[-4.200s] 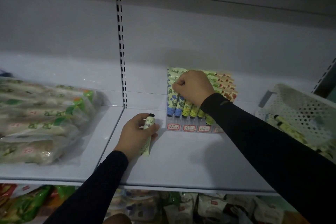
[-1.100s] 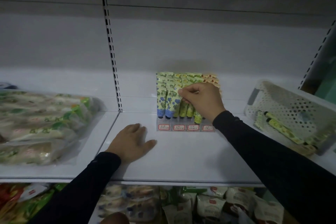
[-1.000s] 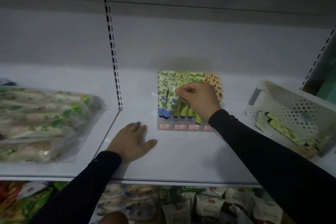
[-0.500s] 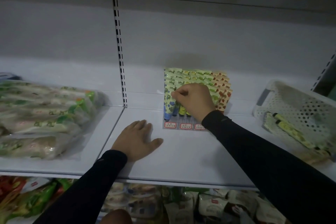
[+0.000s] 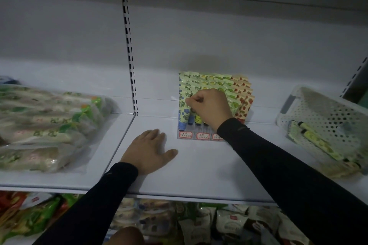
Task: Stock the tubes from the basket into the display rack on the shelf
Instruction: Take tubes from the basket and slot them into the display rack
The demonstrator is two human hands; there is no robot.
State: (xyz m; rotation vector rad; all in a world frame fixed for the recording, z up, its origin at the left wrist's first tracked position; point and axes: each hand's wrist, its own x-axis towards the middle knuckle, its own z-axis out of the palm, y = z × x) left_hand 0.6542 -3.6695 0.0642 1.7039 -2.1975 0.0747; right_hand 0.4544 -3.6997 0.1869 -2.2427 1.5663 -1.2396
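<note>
Your right hand is curling over the front of the display rack, its fingertips pinching the top of a tube that is standing in the rack's second slot from the left. Your left hand is lying flat on the shelf, fingers spread and holding nothing, at about seven o'clock from the rack. Rows of tubes are filling the rack behind your knuckles. At three o'clock, well apart, the white basket is sitting tilted on the shelf with more yellow-green tubes lying inside. At nine o'clock, bagged packets are lying stacked on the neighbouring shelf.
</note>
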